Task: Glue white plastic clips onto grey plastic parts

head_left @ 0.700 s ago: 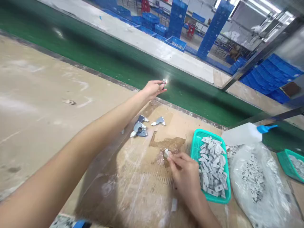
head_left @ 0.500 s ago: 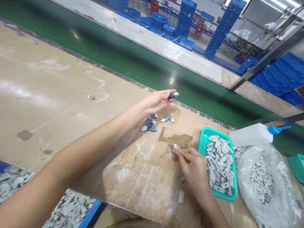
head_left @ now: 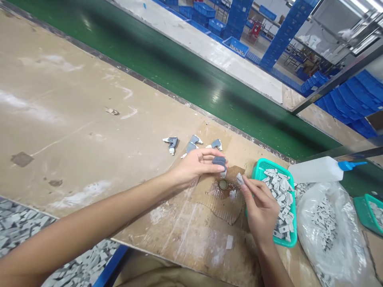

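Grey-blue part [head_left: 220, 162]: pinched in left hand [head_left: 196, 165], long axis roughly level, over dusty workbench [head_left: 74, 119] beside green conveyor [head_left: 179, 79]; right hand [head_left: 261, 207] pinches small white piece [head_left: 239, 179].

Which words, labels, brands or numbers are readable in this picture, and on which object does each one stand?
None can be read.
The white squeeze bottle, the teal basket and the small blue-grey part in the left hand show no print.
The distant blue crates are too small and blurred to tell.
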Demonstrator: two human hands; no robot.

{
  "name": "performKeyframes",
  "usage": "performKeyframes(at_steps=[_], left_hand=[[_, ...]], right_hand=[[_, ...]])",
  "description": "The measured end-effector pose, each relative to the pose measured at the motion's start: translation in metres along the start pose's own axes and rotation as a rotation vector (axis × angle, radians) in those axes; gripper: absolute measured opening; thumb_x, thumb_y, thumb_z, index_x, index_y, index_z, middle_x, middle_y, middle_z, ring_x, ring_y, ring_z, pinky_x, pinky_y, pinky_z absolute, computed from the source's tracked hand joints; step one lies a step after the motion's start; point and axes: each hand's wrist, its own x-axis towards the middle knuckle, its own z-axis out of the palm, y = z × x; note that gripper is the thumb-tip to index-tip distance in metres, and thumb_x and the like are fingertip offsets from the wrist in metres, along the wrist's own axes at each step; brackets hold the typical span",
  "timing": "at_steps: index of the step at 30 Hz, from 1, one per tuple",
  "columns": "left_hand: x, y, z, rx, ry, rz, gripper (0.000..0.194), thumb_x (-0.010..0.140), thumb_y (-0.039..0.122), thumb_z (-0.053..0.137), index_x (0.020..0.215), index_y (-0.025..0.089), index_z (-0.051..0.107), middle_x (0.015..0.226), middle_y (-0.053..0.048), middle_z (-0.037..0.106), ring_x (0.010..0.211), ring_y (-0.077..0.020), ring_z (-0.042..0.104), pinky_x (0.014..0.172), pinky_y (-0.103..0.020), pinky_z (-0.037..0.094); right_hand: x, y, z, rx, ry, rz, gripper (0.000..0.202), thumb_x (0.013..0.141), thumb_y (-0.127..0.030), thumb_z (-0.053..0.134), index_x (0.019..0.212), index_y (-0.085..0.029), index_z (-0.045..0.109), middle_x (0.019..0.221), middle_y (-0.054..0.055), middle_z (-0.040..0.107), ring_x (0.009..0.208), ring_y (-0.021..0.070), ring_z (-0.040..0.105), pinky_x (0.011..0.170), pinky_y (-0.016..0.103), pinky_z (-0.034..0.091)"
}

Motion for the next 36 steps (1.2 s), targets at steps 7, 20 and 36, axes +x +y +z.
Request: performKeyframes(at_steps=[7,20,36], left_hand=[[-0.009,-0.022,0.004,0.303,-0.198,0.024,0.037,0.067,0.019,0.083,0.100,0.012,0.069,0.089,-0.006,0.073,0.083,-0.0173,0.070,0.077,-0.028,0.056],[-0.019,-0.018,0.011,0.346,-0.222,0.132,0.036,0.069,0.014,0.084,0.097,0.014,0.063,0.089,-0.002,0.075,0.086,-0.0134,0.072,0.081,-0.019,0.056],[-0.017,-0.013,0.008,0.363,-0.181,0.008,0.039,0.069,0.015,0.083,0.104,0.015,0.065,0.085,-0.005,0.073,0.082,-0.0183,0.071,0.075,-0.024,0.056]], right_hand=[[-0.004,0.000,-0.002,0.048,0.010,-0.136,0.044,0.088,-0.006,0.063,0.118,-0.038,0.070,0.098,0.001,0.067,0.086,0.0144,0.065,0.073,0.027,0.055],[-0.002,-0.005,-0.001,0.073,-0.117,-0.174,0.046,0.088,-0.002,0.061,0.120,-0.036,0.069,0.097,0.003,0.066,0.083,0.0130,0.066,0.071,0.025,0.056],[0.002,0.000,0.000,-0.069,-0.344,-0.188,0.054,0.091,-0.003,0.041,0.131,-0.032,0.062,0.092,0.005,0.062,0.085,0.0147,0.064,0.070,0.026,0.054]])
